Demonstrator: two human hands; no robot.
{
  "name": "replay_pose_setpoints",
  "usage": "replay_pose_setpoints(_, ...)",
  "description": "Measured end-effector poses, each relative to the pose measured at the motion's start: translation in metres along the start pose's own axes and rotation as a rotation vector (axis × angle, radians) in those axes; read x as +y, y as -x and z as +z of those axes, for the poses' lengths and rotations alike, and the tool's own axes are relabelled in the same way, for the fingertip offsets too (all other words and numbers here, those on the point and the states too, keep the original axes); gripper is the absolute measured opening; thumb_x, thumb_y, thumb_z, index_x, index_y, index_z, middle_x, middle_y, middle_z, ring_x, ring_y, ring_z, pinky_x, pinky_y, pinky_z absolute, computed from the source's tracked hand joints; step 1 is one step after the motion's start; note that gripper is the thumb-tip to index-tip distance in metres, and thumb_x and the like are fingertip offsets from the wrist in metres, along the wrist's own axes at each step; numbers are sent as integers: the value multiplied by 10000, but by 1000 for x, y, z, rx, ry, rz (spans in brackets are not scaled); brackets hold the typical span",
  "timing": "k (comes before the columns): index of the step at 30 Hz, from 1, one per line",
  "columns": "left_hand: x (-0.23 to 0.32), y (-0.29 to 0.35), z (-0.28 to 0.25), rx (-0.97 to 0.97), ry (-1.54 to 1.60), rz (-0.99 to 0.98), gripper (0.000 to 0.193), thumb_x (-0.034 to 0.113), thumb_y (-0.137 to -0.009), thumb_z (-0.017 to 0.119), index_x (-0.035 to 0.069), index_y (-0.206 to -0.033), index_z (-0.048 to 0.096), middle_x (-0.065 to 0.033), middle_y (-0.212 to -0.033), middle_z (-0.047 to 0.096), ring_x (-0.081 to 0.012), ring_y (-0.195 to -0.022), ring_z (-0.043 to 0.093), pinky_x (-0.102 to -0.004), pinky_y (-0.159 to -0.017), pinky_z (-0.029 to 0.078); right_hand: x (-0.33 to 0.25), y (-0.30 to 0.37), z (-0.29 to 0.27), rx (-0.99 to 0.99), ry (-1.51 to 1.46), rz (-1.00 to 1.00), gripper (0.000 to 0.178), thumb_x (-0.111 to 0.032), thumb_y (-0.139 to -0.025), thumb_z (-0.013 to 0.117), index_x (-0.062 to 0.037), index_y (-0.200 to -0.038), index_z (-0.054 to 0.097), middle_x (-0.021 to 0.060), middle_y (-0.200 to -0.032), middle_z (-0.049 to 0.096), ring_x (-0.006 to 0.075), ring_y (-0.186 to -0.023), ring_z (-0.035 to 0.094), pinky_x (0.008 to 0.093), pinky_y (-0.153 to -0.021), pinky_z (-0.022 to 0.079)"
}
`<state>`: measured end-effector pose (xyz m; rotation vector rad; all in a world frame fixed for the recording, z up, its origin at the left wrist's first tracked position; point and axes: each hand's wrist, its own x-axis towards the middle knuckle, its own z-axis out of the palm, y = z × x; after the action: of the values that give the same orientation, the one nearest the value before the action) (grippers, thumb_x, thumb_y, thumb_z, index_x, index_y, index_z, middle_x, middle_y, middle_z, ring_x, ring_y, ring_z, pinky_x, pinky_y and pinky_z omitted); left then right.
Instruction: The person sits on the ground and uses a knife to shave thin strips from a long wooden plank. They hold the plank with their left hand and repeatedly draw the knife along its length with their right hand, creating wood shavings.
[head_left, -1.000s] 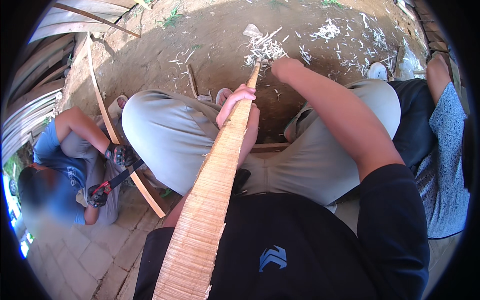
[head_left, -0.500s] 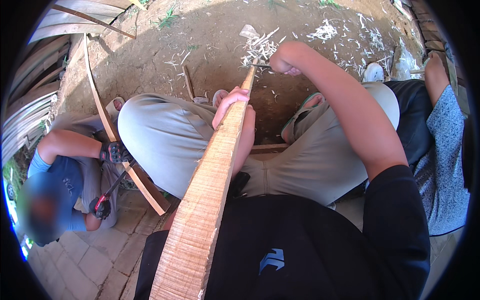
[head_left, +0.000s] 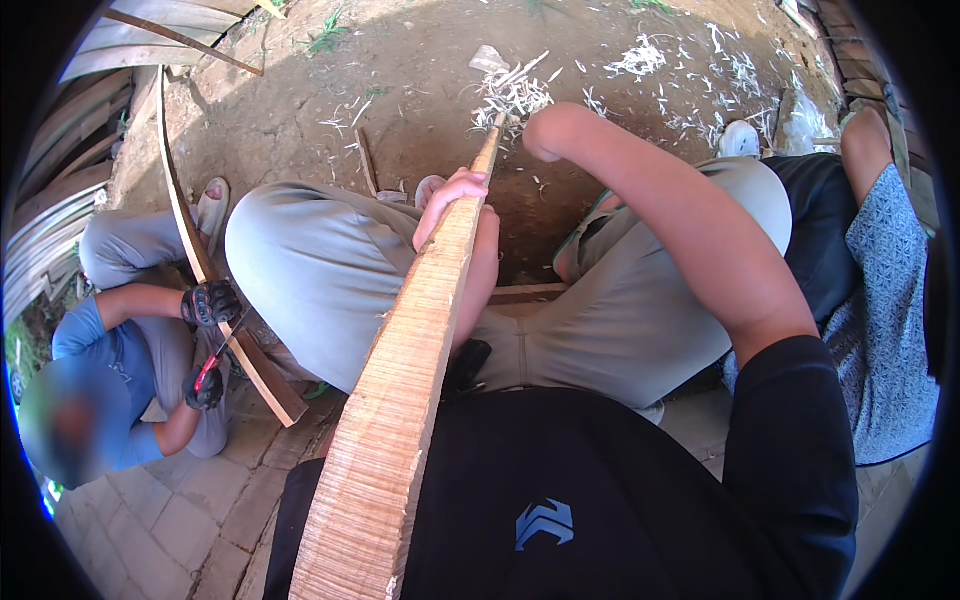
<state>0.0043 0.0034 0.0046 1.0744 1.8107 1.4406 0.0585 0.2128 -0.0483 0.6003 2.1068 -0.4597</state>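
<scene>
A long pale wooden plank [head_left: 390,390] runs from the bottom edge up over my torso and tapers to a narrow tip. My left hand [head_left: 454,205] is closed round its narrow upper part, fingers over the near face. Beside the tip, my right hand [head_left: 550,132] is balled into a fist with the wrist bent. Its fingers and the knife it grips are hidden behind the hand; the dark blade showed half a second ago.
Wood shavings [head_left: 512,95] lie in a heap beyond the tip, with more scattered on the dirt ground. At left, a gloved co-worker [head_left: 212,302] works a red-handled blade on another plank [head_left: 262,375]. Someone in patterned cloth [head_left: 890,300] sits close on my right.
My right fist has shifted slightly left and down, and the blade has gone from sight. The co-worker's hands and plank appear a little farther left. My left hand keeps its grip.
</scene>
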Motion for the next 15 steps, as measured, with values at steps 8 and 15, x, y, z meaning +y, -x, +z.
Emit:
replay_pose_setpoints(8, 10, -5, 9, 69, 95, 7, 335, -157, -758, 538, 73, -1002, 535, -102, -1025, 599, -222, -953, 499, -307, -908, 392, 0, -7, 16, 104, -94, 27, 284, -54, -753, 610, -30, -1014, 718, 168, -1073, 684, 336, -968, 666, 441, -795, 528)
replay_pose_setpoints(15, 11, 0, -3, -37, -39, -48, 213, -42, -870, 548, 69, -1050, 536, -114, -1209, 567, -216, -1206, 511, -316, -1005, 382, 1, -39, 49, 143, -366, 354, 280, -166, -854, 586, -101, -1099, 703, 102, -1103, 688, 264, -998, 675, 359, -806, 548)
